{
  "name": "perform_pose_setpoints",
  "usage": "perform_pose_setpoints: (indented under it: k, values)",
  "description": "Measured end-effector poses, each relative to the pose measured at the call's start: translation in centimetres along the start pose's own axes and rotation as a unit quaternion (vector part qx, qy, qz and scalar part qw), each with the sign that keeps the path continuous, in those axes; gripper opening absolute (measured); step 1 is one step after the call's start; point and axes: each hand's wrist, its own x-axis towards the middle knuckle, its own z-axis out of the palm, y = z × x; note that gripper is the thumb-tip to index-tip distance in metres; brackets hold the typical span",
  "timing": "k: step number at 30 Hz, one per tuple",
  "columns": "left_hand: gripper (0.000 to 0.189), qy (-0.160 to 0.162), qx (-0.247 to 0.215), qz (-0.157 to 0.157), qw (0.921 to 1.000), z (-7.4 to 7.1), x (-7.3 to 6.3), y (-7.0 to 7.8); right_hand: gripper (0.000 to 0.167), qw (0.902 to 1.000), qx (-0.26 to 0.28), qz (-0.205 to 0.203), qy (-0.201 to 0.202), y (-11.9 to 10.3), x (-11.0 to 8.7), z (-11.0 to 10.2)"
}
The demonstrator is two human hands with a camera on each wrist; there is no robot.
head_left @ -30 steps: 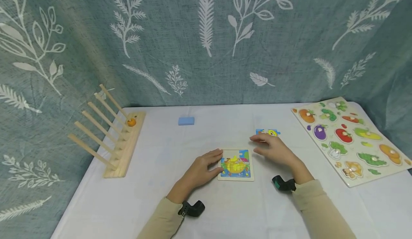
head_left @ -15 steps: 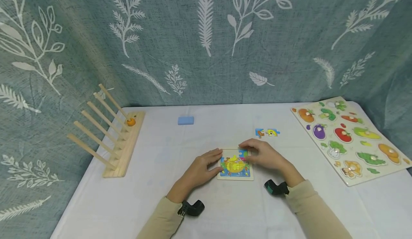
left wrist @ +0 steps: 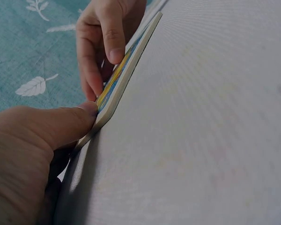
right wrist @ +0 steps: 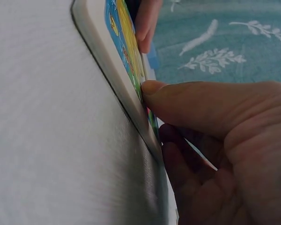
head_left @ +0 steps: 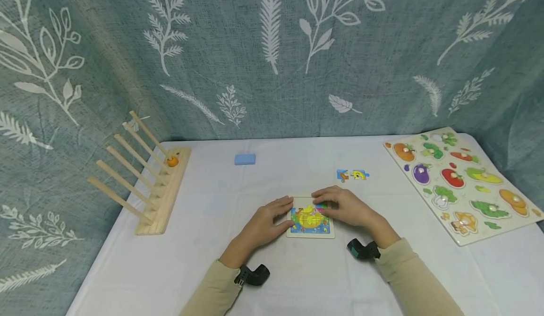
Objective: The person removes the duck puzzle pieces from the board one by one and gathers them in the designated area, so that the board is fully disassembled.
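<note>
A small square jigsaw puzzle (head_left: 311,235) in a pale wooden frame lies on the table, with a yellow duck picture in it. My left hand (head_left: 265,221) rests against the frame's left side, thumb (left wrist: 86,112) low on the edge and fingers near the upper left corner. Over the upper right of the puzzle, my right hand (head_left: 346,207) has its thumb (right wrist: 157,89) on the picture and its fingertips by the top edge. Between them is a blue-green jigsaw piece (head_left: 320,206), mostly covered by the hand.
Two loose jigsaw pieces (head_left: 360,175) lie behind the right hand. A blue block (head_left: 245,159) sits farther back. On the left stands a wooden peg rack (head_left: 170,188) with an orange bead (head_left: 172,161); at right lies a vegetable peg board (head_left: 463,188).
My right hand has moved left from beside the frame onto the puzzle's upper right, uncovering the two loose pieces behind it. The left hand stays at the frame's left side.
</note>
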Motion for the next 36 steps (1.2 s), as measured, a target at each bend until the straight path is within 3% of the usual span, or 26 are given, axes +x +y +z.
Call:
perform_pose_setpoints:
  k: [18, 26, 36]
  values:
    - [0.052, 0.004, -0.002, 0.005, 1.0, 0.0, 0.0, 0.0, 0.018, 0.9999, 0.002, -0.01, -0.001, 0.2, 0.2, 0.3]
    - [0.052, 0.01, -0.005, 0.01, 0.9999, 0.0, 0.0, -0.1, 0.045, 0.9995, 0.027, 0.014, -0.001, 0.4, 0.3, 0.2]
    - [0.052, 0.008, -0.006, 0.012, 0.9999, 0.0, 0.0, 0.0, 0.034, 0.9978, 0.063, 0.016, 0.014, 1.1, 0.2, 0.4]
